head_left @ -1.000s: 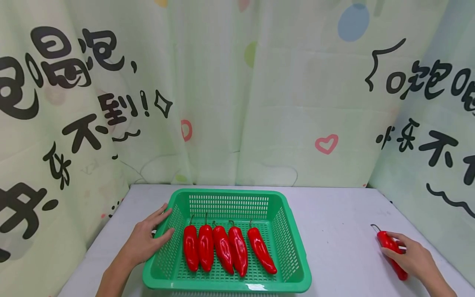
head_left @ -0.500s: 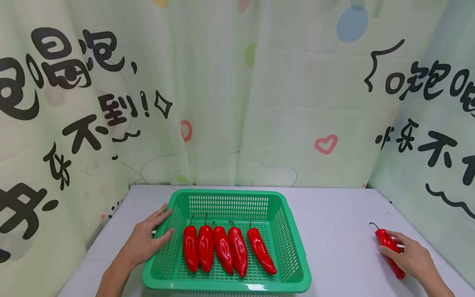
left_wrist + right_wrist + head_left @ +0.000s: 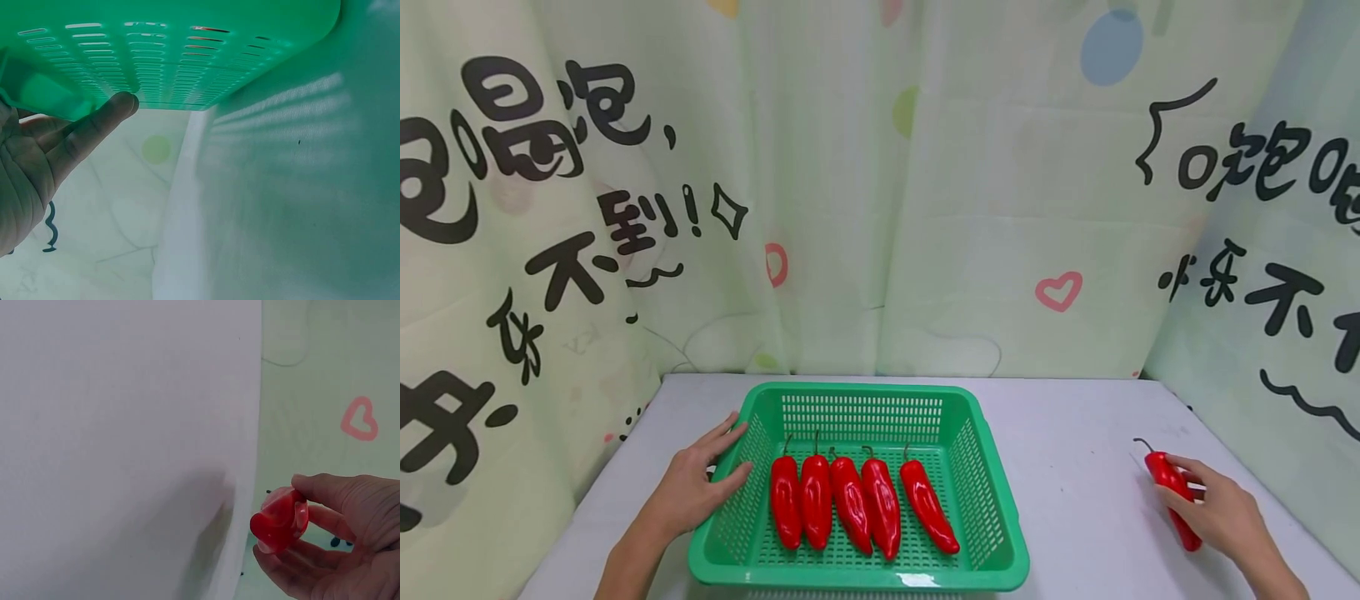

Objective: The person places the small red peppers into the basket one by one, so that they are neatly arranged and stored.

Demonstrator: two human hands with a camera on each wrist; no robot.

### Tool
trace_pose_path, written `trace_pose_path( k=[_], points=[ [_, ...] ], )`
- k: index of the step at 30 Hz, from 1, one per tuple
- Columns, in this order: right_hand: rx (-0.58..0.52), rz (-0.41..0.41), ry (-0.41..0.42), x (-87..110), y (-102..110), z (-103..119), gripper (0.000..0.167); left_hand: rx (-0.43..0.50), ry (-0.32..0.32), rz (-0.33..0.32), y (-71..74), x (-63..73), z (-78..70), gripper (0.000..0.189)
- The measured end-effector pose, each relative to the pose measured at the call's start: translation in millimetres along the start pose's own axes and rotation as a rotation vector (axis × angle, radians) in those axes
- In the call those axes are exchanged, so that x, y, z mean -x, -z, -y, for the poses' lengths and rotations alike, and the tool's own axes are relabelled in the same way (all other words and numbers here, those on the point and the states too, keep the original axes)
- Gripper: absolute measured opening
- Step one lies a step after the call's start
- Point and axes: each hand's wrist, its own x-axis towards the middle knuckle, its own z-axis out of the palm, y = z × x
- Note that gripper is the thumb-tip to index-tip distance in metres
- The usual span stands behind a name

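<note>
A green plastic basket [image 3: 865, 579] sits on the table. Inside, several glossy red chili peppers [image 3: 880, 508] lie side by side, stems toward the back. My left hand [image 3: 692, 483] grips the basket's left rim, its thumb reaching over the inner side. In the left wrist view, a finger of the left hand [image 3: 69, 147] runs straight along the slotted outer wall. Far to the right, my right hand [image 3: 1225, 508] holds another red chili pepper [image 3: 1167, 473] between thumb and fingers, stem pointing away. The right wrist view shows this pepper end-on [image 3: 278, 522], above the table.
The white table [image 3: 1075, 467] extends right of the basket and ends at a far edge. A pale green curtain [image 3: 962, 208] with black lettering hangs behind and along both sides.
My right hand has moved slightly left and away from me, carrying the chili pepper. The left hand and the basket have stayed in place.
</note>
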Motion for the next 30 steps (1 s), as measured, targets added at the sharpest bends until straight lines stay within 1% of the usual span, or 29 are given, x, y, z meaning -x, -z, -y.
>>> trace_pose_path(
  k=[7, 14, 25, 30],
  points=[
    [-0.017, -0.004, 0.012, 6.3, -4.5, 13.6, 0.079, -0.007, 0.000, 0.009, 0.1, 0.6, 1.0, 0.058],
    [-0.016, -0.016, 0.072, 9.1, -3.0, 26.7, 0.079, -0.012, -0.002, 0.005, 0.3, 0.1, 0.8, 0.058],
    [-0.051, -0.021, 0.091, 14.8, -3.4, 48.4, 0.078, -0.007, 0.000, 0.002, 0.3, 0.1, 0.6, 0.059],
    [-0.055, -0.042, 0.115, 17.5, -5.8, 56.2, 0.076, -0.011, -0.003, 0.004, 0.8, 1.3, 0.3, 0.059]
  ],
)
